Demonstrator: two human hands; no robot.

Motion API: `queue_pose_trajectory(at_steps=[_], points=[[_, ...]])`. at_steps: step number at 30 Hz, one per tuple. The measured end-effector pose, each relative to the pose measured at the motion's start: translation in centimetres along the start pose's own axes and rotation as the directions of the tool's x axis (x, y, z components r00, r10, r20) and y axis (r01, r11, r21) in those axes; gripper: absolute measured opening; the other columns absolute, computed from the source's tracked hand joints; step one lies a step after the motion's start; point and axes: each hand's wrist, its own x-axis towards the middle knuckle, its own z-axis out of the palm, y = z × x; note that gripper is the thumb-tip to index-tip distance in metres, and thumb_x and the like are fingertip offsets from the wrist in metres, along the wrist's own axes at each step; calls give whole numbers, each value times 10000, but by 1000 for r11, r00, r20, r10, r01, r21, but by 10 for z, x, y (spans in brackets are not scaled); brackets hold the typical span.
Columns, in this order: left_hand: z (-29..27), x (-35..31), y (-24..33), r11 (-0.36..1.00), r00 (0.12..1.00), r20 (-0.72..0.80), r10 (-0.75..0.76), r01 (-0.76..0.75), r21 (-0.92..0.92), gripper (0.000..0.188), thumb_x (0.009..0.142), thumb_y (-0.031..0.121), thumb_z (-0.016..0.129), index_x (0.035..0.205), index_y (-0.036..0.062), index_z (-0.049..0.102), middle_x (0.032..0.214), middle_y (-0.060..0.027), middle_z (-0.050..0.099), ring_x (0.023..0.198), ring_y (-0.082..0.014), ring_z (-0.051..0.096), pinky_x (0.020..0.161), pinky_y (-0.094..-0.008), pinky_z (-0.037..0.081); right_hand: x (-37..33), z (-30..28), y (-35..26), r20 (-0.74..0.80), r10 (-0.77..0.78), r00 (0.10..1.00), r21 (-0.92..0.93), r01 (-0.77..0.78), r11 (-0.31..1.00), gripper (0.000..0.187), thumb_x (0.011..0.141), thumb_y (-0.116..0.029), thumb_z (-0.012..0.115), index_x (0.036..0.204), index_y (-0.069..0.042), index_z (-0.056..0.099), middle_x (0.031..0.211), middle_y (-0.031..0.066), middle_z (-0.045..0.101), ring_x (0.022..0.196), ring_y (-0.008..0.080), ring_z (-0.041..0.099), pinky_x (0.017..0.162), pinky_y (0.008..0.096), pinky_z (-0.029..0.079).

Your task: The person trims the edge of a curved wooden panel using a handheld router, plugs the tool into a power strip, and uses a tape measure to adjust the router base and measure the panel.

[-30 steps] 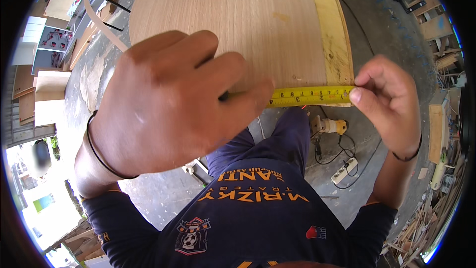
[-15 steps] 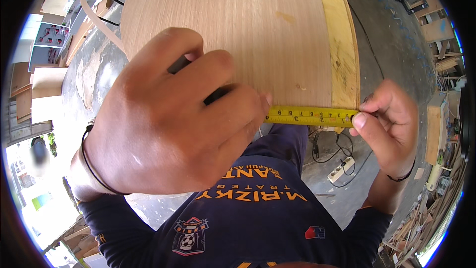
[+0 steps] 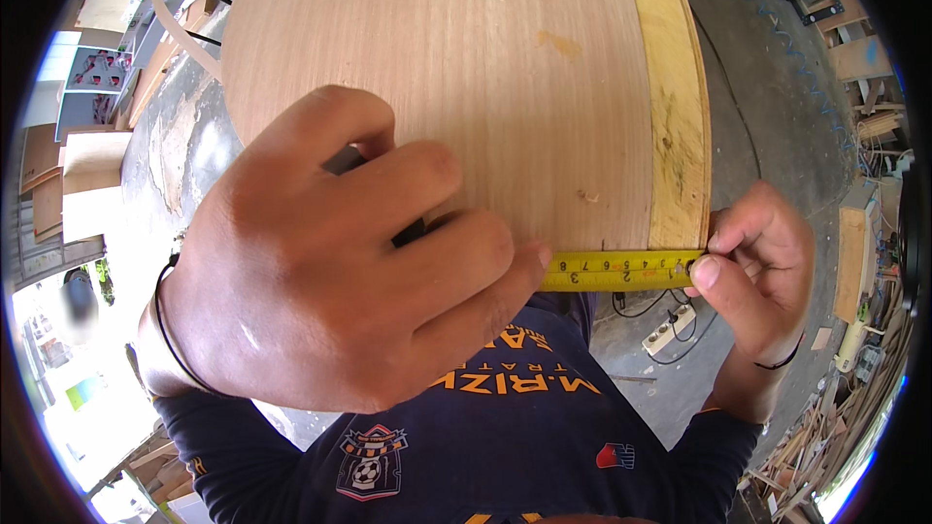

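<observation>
A yellow measuring tape [image 3: 614, 272] is stretched along the near edge of a wood-veneered board [image 3: 505, 87]. My right hand [image 3: 759, 277] pinches the tape's end between thumb and fingers at the board's near right corner. Over the tape's other end lies my left hand [image 3: 340, 252], its fingers curled around it, while the tape's case is hidden under the palm. A pale yellow wood strip [image 3: 675, 87] runs down the board's right side. Just above the tape, a small dark mark [image 3: 604, 244] shows on the veneer.
On the concrete floor below the board lies a white power strip [image 3: 670, 328] with black cords. Wood offcuts [image 3: 806, 427] are heaped along the right. A blue coiled hose [image 3: 777, 34] trails at the far right. Stacked panels [image 3: 92, 170] stand at the left.
The board's near edge and the tape sit lower in view, and both hands have shifted slightly downward. My left hand is a little closer to my right, so less tape shows between them.
</observation>
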Motion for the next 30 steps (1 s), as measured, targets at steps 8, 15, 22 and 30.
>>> queue_pose_trajectory(at_steps=[8, 15, 22, 30], points=[[1, -4, 6, 1000, 1000, -11, -28, 28, 6, 300, 532, 208, 764, 823, 150, 722, 629, 51, 487, 583, -123, 479, 537, -335, 376, -1, 2, 2, 3, -28, 1000, 10, 28, 1000, 133, 753, 27, 616, 797, -26, 502, 722, 1, 470, 588, 20, 414, 526, 181, 302], [2, -3, 2, 1000, 1000, -10, -8, 8, 4, 305, 541, 210, 760, 839, 154, 722, 673, 46, 513, 582, -127, 482, 535, -340, 381, 0, 2, 3, -33, -30, 999, -11, 29, 1000, 132, 740, 15, 628, 789, -22, 512, 751, 14, 467, 600, 30, 418, 533, 187, 308], [-3, 0, 4, 999, 998, 50, -47, 47, -4, 292, 551, 201, 766, 836, 159, 721, 679, 43, 520, 592, -132, 491, 545, -346, 387, -2, 3, 4, -37, -26, 999, 16, 27, 1000, 131, 743, 14, 629, 788, -24, 512, 743, 10, 467, 600, 29, 419, 536, 188, 309], [-7, 1, 4, 996, 993, 87, -82, 84, -11, 286, 553, 205, 771, 832, 167, 723, 678, 35, 527, 597, -137, 503, 569, -343, 398, -5, 6, 7, -54, -40, 998, 35, 42, 998, 134, 758, 36, 641, 796, -16, 523, 757, 25, 499, 612, 38, 446, 546, 192, 331]])
